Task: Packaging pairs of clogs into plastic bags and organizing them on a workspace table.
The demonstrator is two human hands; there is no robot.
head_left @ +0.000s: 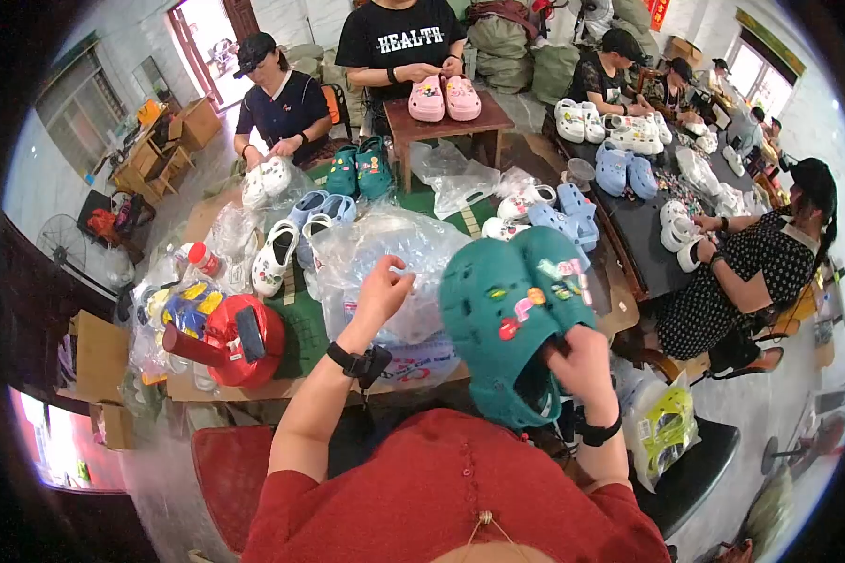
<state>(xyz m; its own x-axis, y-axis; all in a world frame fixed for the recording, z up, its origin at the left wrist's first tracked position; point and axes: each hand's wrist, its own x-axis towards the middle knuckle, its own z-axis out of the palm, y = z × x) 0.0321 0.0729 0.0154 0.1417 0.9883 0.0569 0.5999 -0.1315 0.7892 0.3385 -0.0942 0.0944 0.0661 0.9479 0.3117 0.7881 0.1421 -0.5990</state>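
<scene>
The right hand (582, 361) grips a pair of teal clogs (512, 314) from beneath, raised just above the table's (207, 387) near edge. The left hand (382, 286) pinches a clear plastic bag (385, 258) beside them. A red kettle (239, 342) sits left; white and blue clogs (554, 216) lie beyond.

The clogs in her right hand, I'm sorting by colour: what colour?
Teal green clogs, held by the right hand; head view.
</scene>
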